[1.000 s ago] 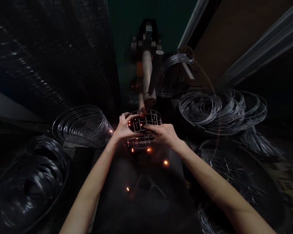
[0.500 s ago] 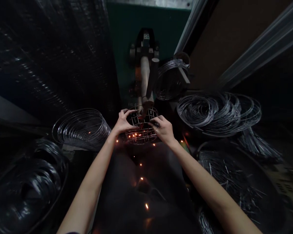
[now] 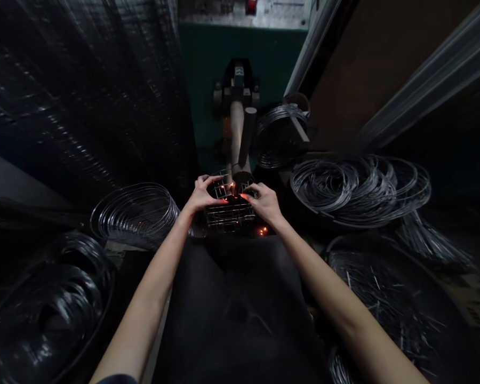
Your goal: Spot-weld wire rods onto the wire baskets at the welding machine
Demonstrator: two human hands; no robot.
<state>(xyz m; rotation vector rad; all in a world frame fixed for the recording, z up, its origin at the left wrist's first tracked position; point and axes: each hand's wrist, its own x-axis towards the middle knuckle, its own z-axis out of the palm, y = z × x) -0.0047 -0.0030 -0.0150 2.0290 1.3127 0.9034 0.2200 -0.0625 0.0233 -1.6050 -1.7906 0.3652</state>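
Observation:
A round wire basket (image 3: pixel 229 217) sits under the electrode arm (image 3: pixel 237 128) of a spot welder. Orange sparks glow where the arm's tip meets the wires. My left hand (image 3: pixel 202 195) grips the basket's rim from the left, thumb and fingers around the wire. On the right side, my right hand (image 3: pixel 264 202) pinches at the rim close to the weld point, its fingertips lit orange. Whether a separate loose wire lies between those right fingers is too small to tell.
Wire rings (image 3: pixel 138 213) stand at the left, above a tub of dark coils (image 3: pixel 60 309). More wire hoops (image 3: pixel 356 186) lie at the right, over a basin of short wire pieces (image 3: pixel 384 298). A coil (image 3: pixel 280 133) hangs beside the green machine body (image 3: pixel 276 53). A dark apron covers my lap.
Sparks that were scattered down over the apron are gone; fresh ones glow at the arm's tip and below my right hand. The basket appears slightly turned or tilted between my hands. The view has tipped upward a little.

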